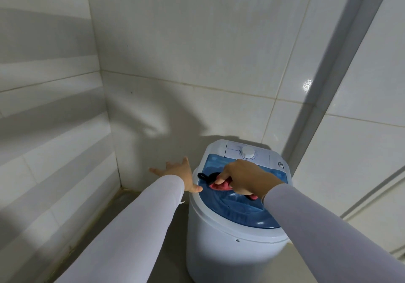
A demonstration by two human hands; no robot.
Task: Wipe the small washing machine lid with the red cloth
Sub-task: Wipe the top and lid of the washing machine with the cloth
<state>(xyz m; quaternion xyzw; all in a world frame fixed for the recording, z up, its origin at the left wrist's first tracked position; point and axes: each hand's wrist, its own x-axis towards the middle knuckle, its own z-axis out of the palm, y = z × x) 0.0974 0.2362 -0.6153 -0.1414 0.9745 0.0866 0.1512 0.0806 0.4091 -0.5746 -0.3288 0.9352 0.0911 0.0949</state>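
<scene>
A small white washing machine (pixel 221 247) stands on the floor in a tiled corner. Its blue see-through lid (pixel 243 210) faces up. My right hand (pixel 247 177) grips a bunched red cloth (pixel 220 186) against the lid's left part; a bit of red also shows under my wrist. A black loop (pixel 202 176) lies on the lid just left of the cloth. My left hand (pixel 179 174) hovers with fingers spread beside the machine's left rim, its thumb at the rim.
A white control panel with a round dial (pixel 247 152) sits behind the lid. Tiled walls (pixel 166 68) close in at the back and left. A grey frame (pixel 341 70) runs diagonally on the right. The grey floor (pixel 168 234) shows left of the machine.
</scene>
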